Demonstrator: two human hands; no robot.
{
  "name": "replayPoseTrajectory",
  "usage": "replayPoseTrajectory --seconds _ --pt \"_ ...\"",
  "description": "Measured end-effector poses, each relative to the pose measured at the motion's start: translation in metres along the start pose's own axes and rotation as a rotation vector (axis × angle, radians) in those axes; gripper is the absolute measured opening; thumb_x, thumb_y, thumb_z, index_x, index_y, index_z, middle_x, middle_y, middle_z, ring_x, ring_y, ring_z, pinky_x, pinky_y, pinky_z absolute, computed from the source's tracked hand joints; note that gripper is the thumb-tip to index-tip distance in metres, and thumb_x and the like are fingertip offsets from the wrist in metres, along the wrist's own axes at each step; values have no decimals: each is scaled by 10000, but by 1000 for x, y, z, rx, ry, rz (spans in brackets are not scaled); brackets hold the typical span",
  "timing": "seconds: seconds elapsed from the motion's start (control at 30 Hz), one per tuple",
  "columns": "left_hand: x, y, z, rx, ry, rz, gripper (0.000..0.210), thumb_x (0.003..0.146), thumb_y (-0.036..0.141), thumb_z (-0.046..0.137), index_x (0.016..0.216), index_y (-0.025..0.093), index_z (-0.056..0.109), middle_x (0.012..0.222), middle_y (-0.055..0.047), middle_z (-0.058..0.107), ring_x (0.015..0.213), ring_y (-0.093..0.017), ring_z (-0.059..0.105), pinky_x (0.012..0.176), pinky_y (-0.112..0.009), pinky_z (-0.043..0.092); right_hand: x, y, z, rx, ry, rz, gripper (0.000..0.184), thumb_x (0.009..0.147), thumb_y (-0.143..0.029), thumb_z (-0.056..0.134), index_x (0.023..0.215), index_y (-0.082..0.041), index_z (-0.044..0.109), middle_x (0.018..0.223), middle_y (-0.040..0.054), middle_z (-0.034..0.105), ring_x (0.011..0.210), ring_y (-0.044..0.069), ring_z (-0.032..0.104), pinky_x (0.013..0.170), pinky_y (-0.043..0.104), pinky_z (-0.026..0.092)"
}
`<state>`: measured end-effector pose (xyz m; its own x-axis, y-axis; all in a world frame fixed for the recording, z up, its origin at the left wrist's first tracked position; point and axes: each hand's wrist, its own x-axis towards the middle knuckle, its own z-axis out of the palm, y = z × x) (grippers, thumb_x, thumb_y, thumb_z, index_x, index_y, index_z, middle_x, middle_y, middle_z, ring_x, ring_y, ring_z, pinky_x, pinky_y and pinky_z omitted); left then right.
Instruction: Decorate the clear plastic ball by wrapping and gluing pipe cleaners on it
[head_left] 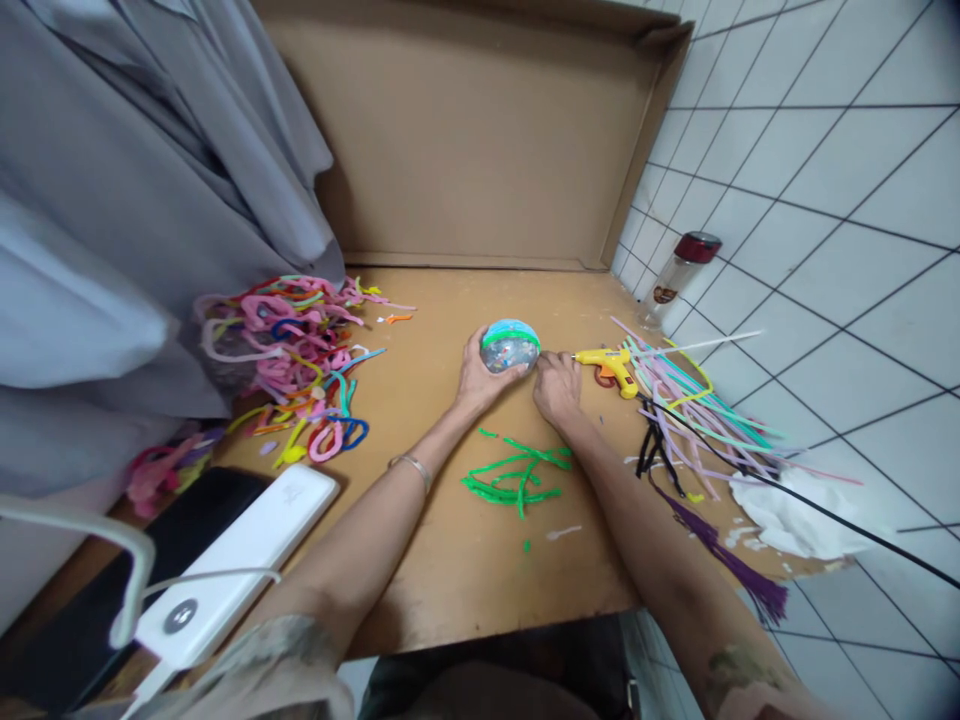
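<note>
My left hand (482,378) is wrapped round the side of a rounded object (510,352), light blue on top, with a bright green band and a clear, patterned lower part. Close by its right edge is my right hand (557,385), fingers bent and pressed together; what they pinch, if anything, is too small to make out. A yellow glue gun (611,370) lies just right of that hand, its nozzle toward the fingers. Several green pipe cleaner pieces (517,475) are scattered on the table between my forearms.
Tangled colourful pipe cleaners (292,340) pile up at left; straight pastel ones (697,400) lie at right. A red-lidded bottle (679,280) stands by the tiled wall. A purple tassel (720,550), white tissue (799,510), a black cord (810,500) and a white power bank (240,565) lie nearby.
</note>
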<state>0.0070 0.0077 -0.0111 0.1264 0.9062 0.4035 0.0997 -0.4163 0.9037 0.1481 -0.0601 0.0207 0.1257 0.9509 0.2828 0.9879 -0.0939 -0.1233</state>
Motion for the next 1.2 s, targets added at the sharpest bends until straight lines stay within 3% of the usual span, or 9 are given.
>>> replayPoseTrajectory --seconds 0.37,0.53,0.67,0.87,1.2 --pt "1 -1 -2 3 17 5 978 584 455 868 1421 257 404 1463 -158 426 1350 -332 468 1118 -510 406 -5 5 -4 88 141 7 425 919 -118 375 1256 -106 633 1301 158 639 1144 285 486 969 381 340" --pt "-2 8 -6 163 44 183 907 620 489 842 1398 265 433 1441 -145 418 1374 -339 438 1145 -522 371 -5 9 -2 138 274 -7 420 897 -104 385 1219 -125 654 1243 155 658 1119 278 509 963 386 360" --pt "-5 12 -8 323 47 326 783 685 514 790 1363 267 487 1469 -151 384 1406 -362 385 1137 -555 357 -7 6 -3 137 393 -80 467 891 -100 391 1302 -145 609 1268 154 627 1124 275 517 944 389 380" --pt "-6 11 -8 380 -8 369 648 737 500 740 1315 275 551 1417 -139 452 1339 -347 452 1082 -544 411 -7 -3 -4 131 340 -171 573 874 -89 401 1427 -202 506 1350 139 578 1178 274 501 962 398 385" --pt "-6 10 -9 367 3 392 609 734 417 745 1291 249 563 1368 -139 492 1302 -326 486 1071 -523 434 -5 -8 -2 151 305 -158 570 857 -67 388 1393 -194 533 1339 146 583 1165 280 514 955 405 398"
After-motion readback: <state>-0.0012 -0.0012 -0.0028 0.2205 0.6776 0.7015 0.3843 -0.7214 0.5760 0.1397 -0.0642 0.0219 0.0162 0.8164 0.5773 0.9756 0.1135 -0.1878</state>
